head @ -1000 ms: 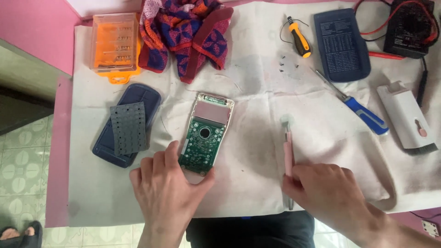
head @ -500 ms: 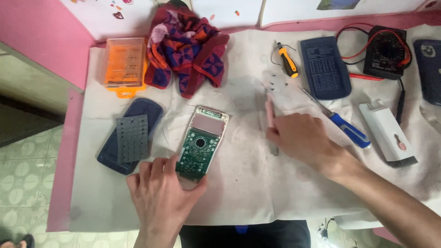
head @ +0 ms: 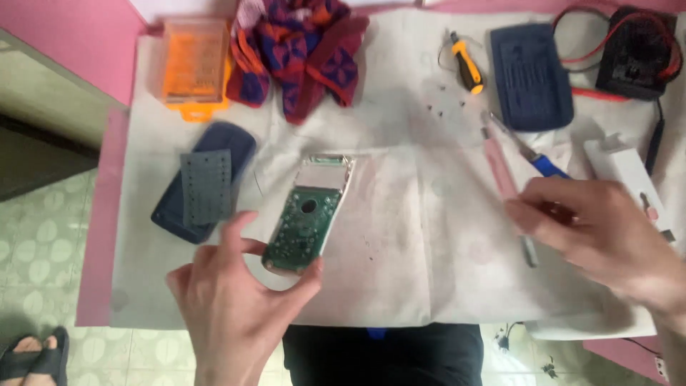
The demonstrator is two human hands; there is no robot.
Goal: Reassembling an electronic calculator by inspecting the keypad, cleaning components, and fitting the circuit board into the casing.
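My left hand [head: 229,304] grips the near end of an opened handheld device [head: 307,218], whose green circuit board faces up in a pale shell. It lies on a white cloth [head: 429,236]. My right hand [head: 600,229] is to the right, its fingers curled over the middle of a pink-handled tool [head: 500,168] that rests on the cloth. A blue-handled screwdriver [head: 544,164] lies just beyond those fingers.
A dark blue cover with a grey keypad mat [head: 204,182] lies left of the device. At the back are an orange case [head: 193,64], a patterned cloth [head: 300,50], a yellow screwdriver [head: 468,64], a blue bit case [head: 532,75], a black meter [head: 639,53] and loose screws [head: 443,107]. A white box [head: 629,168] lies at right.
My right hand has carried the pink tool from beside the device out to the right, near the blue screwdriver. My left hand has stayed on the device's near end.
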